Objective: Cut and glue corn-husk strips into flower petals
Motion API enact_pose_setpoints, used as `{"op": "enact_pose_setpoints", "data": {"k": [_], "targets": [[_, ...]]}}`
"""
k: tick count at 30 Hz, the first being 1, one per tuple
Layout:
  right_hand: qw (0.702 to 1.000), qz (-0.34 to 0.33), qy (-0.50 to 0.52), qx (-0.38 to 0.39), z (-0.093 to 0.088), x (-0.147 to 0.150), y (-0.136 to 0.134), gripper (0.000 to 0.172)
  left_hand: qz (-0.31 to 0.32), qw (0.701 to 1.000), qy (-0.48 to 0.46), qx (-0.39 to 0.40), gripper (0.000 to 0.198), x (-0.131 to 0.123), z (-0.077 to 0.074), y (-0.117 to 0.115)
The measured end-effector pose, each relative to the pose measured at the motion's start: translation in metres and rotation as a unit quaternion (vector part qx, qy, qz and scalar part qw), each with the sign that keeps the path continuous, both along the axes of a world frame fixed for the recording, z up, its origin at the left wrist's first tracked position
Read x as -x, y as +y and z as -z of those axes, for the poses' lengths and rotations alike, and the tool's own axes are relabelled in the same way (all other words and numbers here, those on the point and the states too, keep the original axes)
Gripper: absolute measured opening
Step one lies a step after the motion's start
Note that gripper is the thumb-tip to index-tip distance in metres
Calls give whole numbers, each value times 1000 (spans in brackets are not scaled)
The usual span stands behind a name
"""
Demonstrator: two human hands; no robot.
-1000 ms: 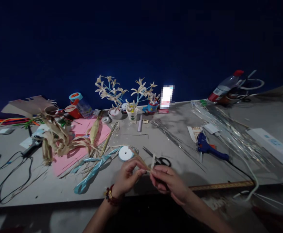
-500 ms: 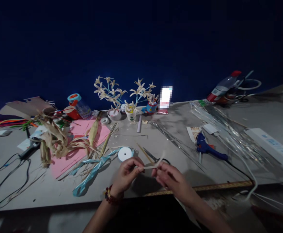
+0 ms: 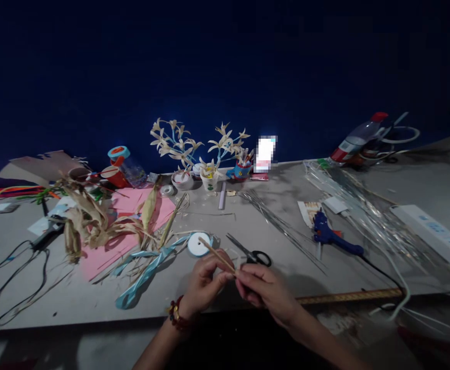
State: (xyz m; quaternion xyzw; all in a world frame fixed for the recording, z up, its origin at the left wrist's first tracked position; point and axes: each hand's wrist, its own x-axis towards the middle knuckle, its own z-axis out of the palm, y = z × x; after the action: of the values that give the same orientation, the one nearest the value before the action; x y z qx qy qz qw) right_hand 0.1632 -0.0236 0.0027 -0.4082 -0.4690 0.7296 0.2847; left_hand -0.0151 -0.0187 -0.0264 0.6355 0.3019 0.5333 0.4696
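Note:
A thin wooden stick (image 3: 216, 253) slants up and left out of my pinched fingers, its upper tip over the white ribbon spool (image 3: 199, 244). My left hand (image 3: 206, 280), with a beaded bracelet at the wrist, is closed around the stick's lower part. My right hand (image 3: 261, 285) pinches at the stick's lower end, fingertips meeting the left ones. A pale strip of corn husk (image 3: 237, 254) shows between the hands, partly hidden by the fingers. Just beyond my right hand, black-handled scissors (image 3: 254, 255) lie on the table.
Dried corn husks (image 3: 94, 221) and a blue ribbon (image 3: 146, 280) lie over pink paper (image 3: 165, 208) on the left. Husk flowers (image 3: 176, 141) stand in cups behind. Wires (image 3: 275, 218), a blue glue gun (image 3: 335, 236) and a power strip (image 3: 433, 231) lie to the right.
My right hand has moved left, against my left fingertips. The stick has shifted left and down and now sits between my fingers. The pale husk strip, stretched between the hands before, is now mostly hidden.

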Motion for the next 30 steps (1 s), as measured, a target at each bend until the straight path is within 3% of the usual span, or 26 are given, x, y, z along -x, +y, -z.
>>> {"op": "enact_pose_setpoints", "data": {"k": [4,11,18,20,23,25,27,30], "targets": [[990,-5,68,120,-4,-1,-2,53,13,1000,-24,5,20,1,7,0],[972,-33,146,182,-1,-4,0,49,19,999,-22,39,27,5,24,0],[969,-41,150,194,0,-6,0,51,45,994,-77,62,19,3,27,2],[986,-21,92,137,0,-8,1,53,35,993,-76,78,18,3,24,3],[997,9,-45,-55,-2,-10,1,52,-2,995,-49,88,18,2,18,3],[976,-5,-122,-182,-3,-10,1,46,-15,996,-36,82,20,1,14,2],[949,-13,-178,-261,-3,-8,0,44,-15,997,-29,67,22,-1,11,1],[934,-6,-213,-287,-2,-5,0,49,-14,999,-16,47,21,-3,9,0]]}}
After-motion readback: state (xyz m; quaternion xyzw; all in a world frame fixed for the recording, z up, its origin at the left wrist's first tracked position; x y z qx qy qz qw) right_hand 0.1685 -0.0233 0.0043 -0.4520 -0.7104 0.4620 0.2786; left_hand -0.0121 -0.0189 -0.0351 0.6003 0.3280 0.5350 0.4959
